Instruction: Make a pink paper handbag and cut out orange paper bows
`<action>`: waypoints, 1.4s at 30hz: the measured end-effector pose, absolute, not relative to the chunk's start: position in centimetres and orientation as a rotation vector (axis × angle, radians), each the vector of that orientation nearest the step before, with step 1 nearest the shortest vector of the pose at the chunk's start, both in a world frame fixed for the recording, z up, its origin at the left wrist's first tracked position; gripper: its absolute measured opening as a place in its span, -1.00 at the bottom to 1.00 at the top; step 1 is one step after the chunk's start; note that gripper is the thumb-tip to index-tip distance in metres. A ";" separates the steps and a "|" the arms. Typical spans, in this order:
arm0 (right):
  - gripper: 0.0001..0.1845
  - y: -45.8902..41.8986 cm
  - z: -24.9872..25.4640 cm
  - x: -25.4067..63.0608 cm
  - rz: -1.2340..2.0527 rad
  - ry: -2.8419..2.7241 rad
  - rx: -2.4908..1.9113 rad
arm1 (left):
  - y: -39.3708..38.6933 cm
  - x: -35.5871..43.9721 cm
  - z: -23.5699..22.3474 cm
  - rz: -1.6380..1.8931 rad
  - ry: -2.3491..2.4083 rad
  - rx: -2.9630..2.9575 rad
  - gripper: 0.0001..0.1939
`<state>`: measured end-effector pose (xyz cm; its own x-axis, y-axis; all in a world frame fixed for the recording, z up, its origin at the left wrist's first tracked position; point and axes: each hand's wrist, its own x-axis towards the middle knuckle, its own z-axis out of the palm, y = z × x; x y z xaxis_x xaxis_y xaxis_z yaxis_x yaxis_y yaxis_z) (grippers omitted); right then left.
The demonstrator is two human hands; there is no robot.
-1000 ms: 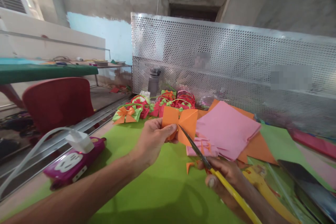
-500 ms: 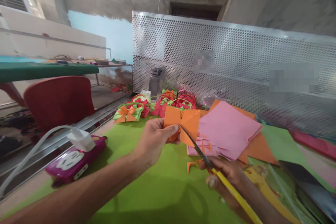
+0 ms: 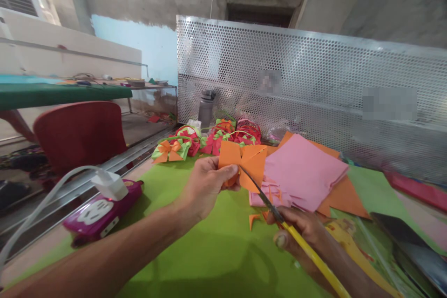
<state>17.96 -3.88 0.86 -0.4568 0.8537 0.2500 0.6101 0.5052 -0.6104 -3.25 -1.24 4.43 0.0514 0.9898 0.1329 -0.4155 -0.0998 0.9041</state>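
Note:
My left hand (image 3: 209, 186) pinches a folded piece of orange paper (image 3: 253, 163) between thumb and fingers, above the green sheet (image 3: 216, 251) on the table. The paper has two wide flaps that meet at a narrow middle by my thumb. My right hand (image 3: 300, 228) is closed around yellow-handled scissors (image 3: 275, 212). Their dark blades lie against the right flap, with the tip near my left thumb. Part of the grip is hidden by my fingers. Small orange paper scraps (image 3: 254, 220) lie just below the blades.
Behind my hands stand several small paper baskets with bows (image 3: 171, 150) and a grey bottle (image 3: 206, 107). At right are a pink paper stack (image 3: 303, 172), a yellow glue gun (image 3: 344, 237) and a dark phone (image 3: 408, 247). A purple power strip (image 3: 104, 212) with a white plug sits at left.
The view has shifted slightly. The scissors' blades stay at the orange paper's right flap, and the flap's lower edge looks a little different. Both hands keep their hold.

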 end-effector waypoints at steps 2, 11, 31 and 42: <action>-0.45 -3.9 0.9 18.0 0.590 -2.218 -1.190 | -1.2 -3.3 4.4 1.409 0.781 1.005 -0.87; -0.46 -3.5 0.5 18.1 0.568 -2.244 -1.189 | -1.2 -3.1 4.6 1.406 0.805 0.993 -0.84; -0.45 -3.5 1.4 17.6 0.591 -2.259 -1.189 | -1.1 -3.2 4.6 1.398 0.817 0.992 -0.84; -0.48 -2.7 1.5 18.0 0.723 -2.254 -1.250 | -0.8 -3.6 4.8 1.449 0.911 1.009 -0.80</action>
